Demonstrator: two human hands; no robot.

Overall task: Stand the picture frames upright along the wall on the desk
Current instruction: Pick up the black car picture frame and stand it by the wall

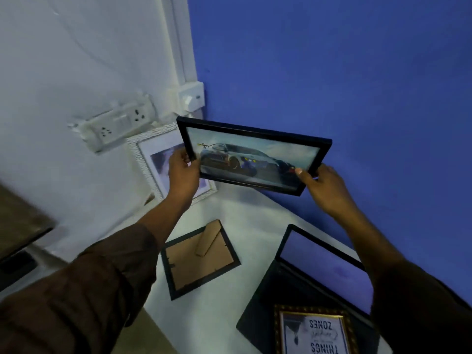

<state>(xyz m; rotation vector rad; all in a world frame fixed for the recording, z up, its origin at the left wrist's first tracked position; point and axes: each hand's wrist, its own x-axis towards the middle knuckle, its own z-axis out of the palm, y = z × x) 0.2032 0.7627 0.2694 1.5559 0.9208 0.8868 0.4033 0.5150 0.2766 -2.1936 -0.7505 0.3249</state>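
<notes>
The black-framed car picture was held in the air above the back corner of the worktop, tilted, its glass turned towards the camera. It was gripped only at its two short ends: the left hand was closed on the left edge, and the right hand was pinched on the lower right corner with the thumb on the glass.

A slip was judged possible, since so little of the frame was held; if it dropped, it could strike the frame lying face down beneath it, or the open laptop to the right. Whether a stand was folded out behind the held frame could not be seen; without one, the frame was judged likely to slide flat once leaned against the blue wall. The white-framed picture, already upright against the white wall in the corner, was just beside the left hand and could be knocked over. The switch box projecting from the corner might also be bumped by the top edge.

The held frame looked thin, dark and glossy, with a landscape print of a car in smoke. A gold-edged frame lay on the laptop, not yet stood up
</notes>
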